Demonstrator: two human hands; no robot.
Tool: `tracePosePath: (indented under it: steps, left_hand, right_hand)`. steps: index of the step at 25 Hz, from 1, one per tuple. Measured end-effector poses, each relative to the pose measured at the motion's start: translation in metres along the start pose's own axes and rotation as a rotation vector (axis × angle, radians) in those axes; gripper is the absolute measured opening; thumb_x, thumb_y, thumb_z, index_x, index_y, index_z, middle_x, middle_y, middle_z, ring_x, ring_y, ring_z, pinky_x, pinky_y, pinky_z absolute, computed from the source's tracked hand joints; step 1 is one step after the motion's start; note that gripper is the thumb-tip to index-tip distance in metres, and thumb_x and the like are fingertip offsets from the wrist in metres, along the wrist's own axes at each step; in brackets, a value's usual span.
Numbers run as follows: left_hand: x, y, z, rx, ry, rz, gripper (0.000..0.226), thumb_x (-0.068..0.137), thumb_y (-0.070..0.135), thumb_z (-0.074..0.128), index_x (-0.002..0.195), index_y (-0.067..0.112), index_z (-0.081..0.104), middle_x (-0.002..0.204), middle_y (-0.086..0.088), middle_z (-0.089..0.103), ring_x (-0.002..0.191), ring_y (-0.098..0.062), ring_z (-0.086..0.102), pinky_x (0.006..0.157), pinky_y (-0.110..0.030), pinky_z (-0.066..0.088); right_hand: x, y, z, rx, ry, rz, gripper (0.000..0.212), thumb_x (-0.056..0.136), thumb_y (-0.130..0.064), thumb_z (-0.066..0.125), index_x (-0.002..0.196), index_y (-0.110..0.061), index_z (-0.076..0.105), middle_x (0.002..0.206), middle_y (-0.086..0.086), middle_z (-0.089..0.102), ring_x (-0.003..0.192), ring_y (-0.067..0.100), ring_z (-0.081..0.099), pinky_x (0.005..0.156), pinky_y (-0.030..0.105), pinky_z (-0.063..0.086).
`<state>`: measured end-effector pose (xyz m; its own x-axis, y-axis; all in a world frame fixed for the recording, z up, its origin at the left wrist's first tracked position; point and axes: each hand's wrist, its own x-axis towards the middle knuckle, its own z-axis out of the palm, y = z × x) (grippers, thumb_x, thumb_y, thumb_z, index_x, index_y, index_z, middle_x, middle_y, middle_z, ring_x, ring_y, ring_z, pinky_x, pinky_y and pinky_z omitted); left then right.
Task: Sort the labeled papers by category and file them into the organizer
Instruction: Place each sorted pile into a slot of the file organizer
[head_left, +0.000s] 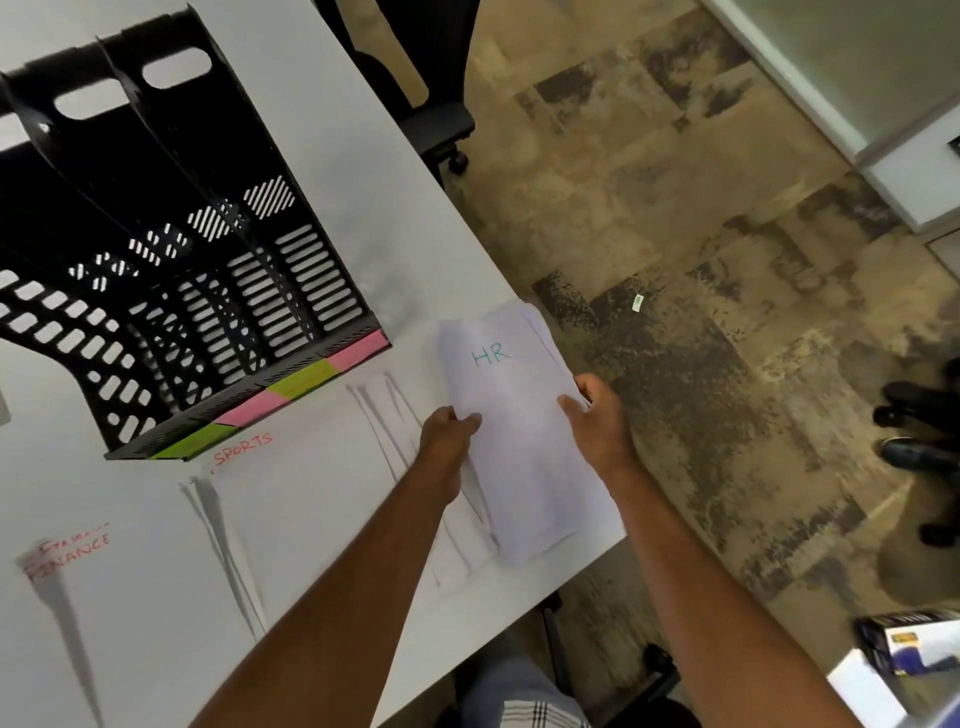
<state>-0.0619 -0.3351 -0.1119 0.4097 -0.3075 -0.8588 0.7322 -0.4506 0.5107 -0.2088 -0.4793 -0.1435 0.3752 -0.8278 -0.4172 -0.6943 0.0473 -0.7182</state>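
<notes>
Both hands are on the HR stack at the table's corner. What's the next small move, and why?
Probably lift the HR stack and carry it left toward the organizer. The left hand and right hand already grip its two edges, the slots look empty, and the coloured tabs are too blurred to read, so check them first.

Organizer (171, 249) blocks far-left table (363, 171). Bare strip between its labelled front edge and SPORTS sheet (311, 499). Open tabletop right of organizer, up to HR stack (511, 431) at table edge. Left hand (447, 434), right hand (597, 415) flanking that stack.
</notes>
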Motion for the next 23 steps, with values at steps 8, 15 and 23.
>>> tracePosePath:
  steps: [8,15,23]
  left_hand:
    - [-0.067,0.048,-0.008,-0.119,-0.172,0.393,0.040,0.083,0.014,0.080,0.120,0.024,0.068,0.113,0.000,0.077,0.098,-0.022,0.075,0.075,-0.033,0.062]
    - [-0.114,0.042,-0.048,0.167,-0.318,0.644,0.034,0.077,0.029,0.084,0.104,0.047,0.076,0.102,0.014,0.079,0.095,-0.007,0.074,0.074,-0.018,0.057]
    - [-0.099,0.038,-0.045,0.301,-0.194,0.594,0.037,0.077,0.031,0.084,0.091,0.063,0.072,0.086,0.024,0.077,0.086,-0.001,0.073,0.070,-0.014,0.057]
  right_hand:
    - [-0.067,-0.066,-0.048,0.393,0.065,-0.188,0.018,0.087,-0.023,0.071,0.098,-0.035,0.064,0.094,-0.006,0.073,0.086,0.020,0.071,0.071,0.045,0.061]
    - [-0.128,-0.062,-0.046,0.535,0.178,-0.197,0.042,0.074,-0.045,0.085,0.111,-0.033,0.069,0.104,-0.018,0.074,0.096,0.004,0.072,0.080,0.026,0.061]
    - [-0.122,-0.047,-0.032,0.608,0.116,-0.111,0.034,0.078,-0.051,0.079,0.110,-0.044,0.070,0.111,-0.015,0.074,0.104,0.005,0.070,0.085,0.022,0.057]
